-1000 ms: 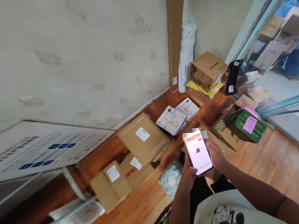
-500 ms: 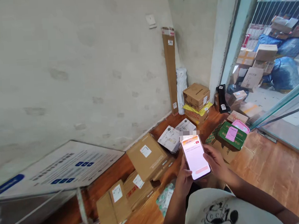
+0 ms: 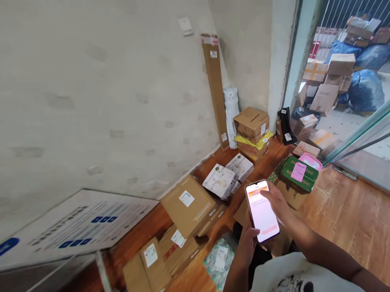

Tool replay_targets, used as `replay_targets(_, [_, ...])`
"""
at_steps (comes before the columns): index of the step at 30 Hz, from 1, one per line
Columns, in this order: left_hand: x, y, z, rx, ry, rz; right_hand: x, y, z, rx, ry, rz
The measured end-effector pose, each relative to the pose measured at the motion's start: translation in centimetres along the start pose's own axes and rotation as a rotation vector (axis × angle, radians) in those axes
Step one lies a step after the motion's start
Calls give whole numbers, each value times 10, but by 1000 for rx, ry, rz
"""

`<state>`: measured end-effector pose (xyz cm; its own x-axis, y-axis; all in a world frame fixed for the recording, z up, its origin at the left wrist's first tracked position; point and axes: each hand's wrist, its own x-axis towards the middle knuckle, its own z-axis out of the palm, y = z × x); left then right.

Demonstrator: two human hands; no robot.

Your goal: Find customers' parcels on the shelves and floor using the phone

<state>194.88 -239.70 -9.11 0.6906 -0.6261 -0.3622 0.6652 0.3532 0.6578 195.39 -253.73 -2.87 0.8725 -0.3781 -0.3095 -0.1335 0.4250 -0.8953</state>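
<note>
A lit smartphone (image 3: 262,214) is held upright in front of my body, its screen white with an orange band at the top and a pink button at the bottom. My left hand (image 3: 247,239) is closed round its lower left edge, thumb at the screen's side. At the right edge, my right hand (image 3: 280,206) grips it too, with the thumb reaching over the upper part of the screen. The other fingers of both hands are hidden behind the phone.
Cardboard boxes (image 3: 186,226), white boxes (image 3: 219,179) and a plastic-wrapped pack (image 3: 210,264) lie on the wooden floor. A long carton (image 3: 214,92) leans on the wall. A signboard (image 3: 87,223) stands left. A green box (image 3: 299,175) is near the glass door (image 3: 363,140).
The view has shifted slightly, and the phone sits lower and further right in it. My right thumb has moved from the screen's right edge up over its top part.
</note>
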Motion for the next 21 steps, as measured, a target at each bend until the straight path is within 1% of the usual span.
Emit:
replay_targets(3, [6, 4, -28, -32, 99, -34, 16, 19, 17, -46, -25, 101])
replay_targets(6, [12, 21, -64, -41, 102, -136, 41, 49, 42, -80, -53, 169])
replay_targets(9, [22, 40, -108, -72, 102, -180, 72, 90, 72, -141, -48, 198])
replay_targets(12, [37, 46, -161, -138, 165, -171, 106, 139, 100, -178, -56, 237])
replay_targets(15, [57, 35, -219, -187, 233, -188, 141, 196, 121, -118, -62, 332])
replay_targets(18, [77, 6, -273, -264, 368, -216, 173, 257, 132, -92, -59, 418])
replay_targets(20, [89, -15, -304, -329, 474, -233, 191, 295, 134, -128, -46, 457])
replay_targets(21, [95, -26, -317, -353, 504, -247, 199, 312, 134, -154, -35, 474])
